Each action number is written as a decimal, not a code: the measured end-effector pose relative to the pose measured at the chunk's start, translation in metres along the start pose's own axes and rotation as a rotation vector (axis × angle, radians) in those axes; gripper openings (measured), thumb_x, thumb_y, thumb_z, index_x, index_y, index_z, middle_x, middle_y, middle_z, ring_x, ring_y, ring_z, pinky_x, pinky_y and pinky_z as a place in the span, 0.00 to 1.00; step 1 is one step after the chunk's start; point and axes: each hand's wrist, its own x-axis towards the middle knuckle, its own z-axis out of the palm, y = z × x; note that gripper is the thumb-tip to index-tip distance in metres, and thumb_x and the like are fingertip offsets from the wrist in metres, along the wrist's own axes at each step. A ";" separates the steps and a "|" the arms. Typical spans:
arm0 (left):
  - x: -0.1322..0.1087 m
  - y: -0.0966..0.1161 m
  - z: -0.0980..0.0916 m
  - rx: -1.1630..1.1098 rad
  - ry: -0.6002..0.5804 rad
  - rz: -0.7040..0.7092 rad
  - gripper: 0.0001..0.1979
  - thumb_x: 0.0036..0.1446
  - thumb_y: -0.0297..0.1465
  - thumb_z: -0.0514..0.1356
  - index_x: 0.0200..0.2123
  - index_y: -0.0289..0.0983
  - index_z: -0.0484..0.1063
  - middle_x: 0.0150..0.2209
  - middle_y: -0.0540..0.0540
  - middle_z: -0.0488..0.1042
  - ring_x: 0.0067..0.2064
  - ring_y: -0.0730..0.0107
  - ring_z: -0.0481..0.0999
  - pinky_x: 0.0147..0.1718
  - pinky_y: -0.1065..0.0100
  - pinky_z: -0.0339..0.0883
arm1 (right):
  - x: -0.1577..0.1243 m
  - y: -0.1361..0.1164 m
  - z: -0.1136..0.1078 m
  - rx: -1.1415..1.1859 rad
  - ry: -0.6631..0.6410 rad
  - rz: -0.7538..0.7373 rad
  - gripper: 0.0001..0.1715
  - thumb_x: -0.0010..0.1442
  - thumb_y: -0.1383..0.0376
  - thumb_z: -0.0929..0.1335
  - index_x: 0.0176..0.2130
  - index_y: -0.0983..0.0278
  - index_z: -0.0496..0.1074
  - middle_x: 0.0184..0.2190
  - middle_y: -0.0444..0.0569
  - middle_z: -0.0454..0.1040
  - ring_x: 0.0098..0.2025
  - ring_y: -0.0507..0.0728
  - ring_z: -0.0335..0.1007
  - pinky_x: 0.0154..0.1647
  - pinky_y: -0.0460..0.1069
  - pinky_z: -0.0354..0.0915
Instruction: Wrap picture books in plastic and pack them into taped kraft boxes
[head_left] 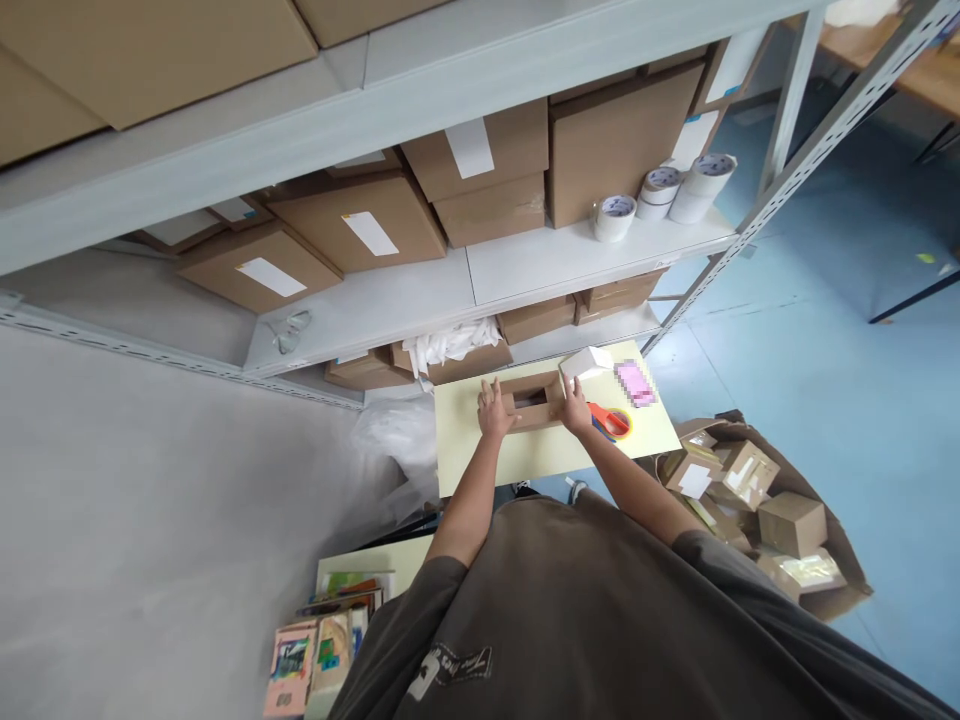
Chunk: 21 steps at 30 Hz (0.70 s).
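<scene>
A small brown cardboard box (534, 417) sits on the pale yellow table (469, 465), its top open and dark inside. My left hand (495, 408) grips the box's left end, thumb toward the near side and fingers over the edge. At the opposite end my right hand (575, 405) holds the right side the same way. Just beyond the right hand lies a white box-like piece (587, 362). An orange and blue tool with a yellow round rim (611, 421), perhaps a tape dispenser, is beside the right wrist. Farther right lies a pink blurred item (635, 383).
A grey metal shelf (360, 300) with cardboard boxes (622, 140) and white tape rolls (615, 218) stands beyond the table. A large carton of small boxes (844, 535) is at right. Clear plastic (397, 430) and books (292, 660) are at left.
</scene>
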 end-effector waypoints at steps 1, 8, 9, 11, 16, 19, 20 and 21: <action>0.004 0.001 -0.004 0.040 -0.023 0.003 0.69 0.43 0.42 0.81 0.79 0.48 0.42 0.81 0.36 0.28 0.78 0.27 0.42 0.68 0.40 0.58 | 0.007 -0.002 -0.006 -0.054 -0.030 -0.019 0.67 0.57 0.61 0.75 0.80 0.55 0.38 0.81 0.62 0.35 0.75 0.76 0.55 0.63 0.62 0.70; 0.002 0.006 -0.006 0.192 -0.048 0.056 0.51 0.51 0.51 0.76 0.73 0.44 0.59 0.81 0.40 0.32 0.79 0.36 0.42 0.69 0.44 0.60 | 0.022 -0.006 -0.019 -0.270 -0.126 -0.174 0.65 0.59 0.61 0.76 0.80 0.53 0.39 0.82 0.51 0.33 0.80 0.74 0.39 0.70 0.64 0.62; -0.003 0.004 -0.002 0.180 -0.063 0.070 0.46 0.55 0.50 0.73 0.72 0.43 0.61 0.81 0.40 0.36 0.79 0.37 0.42 0.69 0.45 0.61 | 0.018 -0.003 -0.016 -0.271 -0.148 -0.185 0.60 0.61 0.60 0.74 0.80 0.52 0.42 0.82 0.50 0.34 0.80 0.73 0.38 0.71 0.65 0.61; -0.014 -0.003 0.005 0.149 -0.121 0.077 0.37 0.64 0.48 0.67 0.71 0.44 0.63 0.80 0.41 0.45 0.79 0.40 0.45 0.69 0.45 0.62 | 0.008 0.007 -0.011 -0.266 -0.189 -0.179 0.50 0.67 0.58 0.71 0.78 0.50 0.48 0.82 0.49 0.37 0.80 0.72 0.38 0.71 0.66 0.60; -0.031 -0.020 0.018 0.098 -0.224 0.067 0.39 0.69 0.50 0.58 0.77 0.45 0.55 0.81 0.45 0.41 0.77 0.37 0.51 0.69 0.45 0.61 | -0.006 0.022 0.000 -0.265 -0.242 -0.132 0.42 0.72 0.52 0.65 0.78 0.49 0.49 0.81 0.52 0.42 0.80 0.71 0.42 0.71 0.68 0.56; -0.031 -0.024 0.019 0.112 -0.256 0.069 0.45 0.65 0.56 0.59 0.79 0.46 0.52 0.81 0.45 0.39 0.77 0.32 0.50 0.68 0.42 0.61 | -0.002 0.018 0.000 -0.243 -0.245 -0.120 0.38 0.74 0.53 0.64 0.77 0.52 0.53 0.80 0.53 0.46 0.79 0.71 0.44 0.70 0.66 0.59; -0.030 -0.025 0.018 0.121 -0.259 0.070 0.46 0.65 0.57 0.58 0.79 0.47 0.52 0.81 0.45 0.39 0.77 0.32 0.50 0.68 0.42 0.61 | 0.000 0.016 -0.001 -0.233 -0.250 -0.119 0.37 0.74 0.54 0.64 0.76 0.53 0.55 0.80 0.54 0.47 0.79 0.71 0.44 0.69 0.65 0.60; -0.028 -0.025 0.018 0.130 -0.260 0.072 0.45 0.65 0.58 0.58 0.79 0.47 0.52 0.81 0.45 0.39 0.77 0.33 0.50 0.69 0.43 0.60 | 0.001 0.015 -0.003 -0.222 -0.254 -0.124 0.36 0.74 0.54 0.64 0.76 0.53 0.56 0.80 0.53 0.48 0.78 0.70 0.45 0.69 0.64 0.60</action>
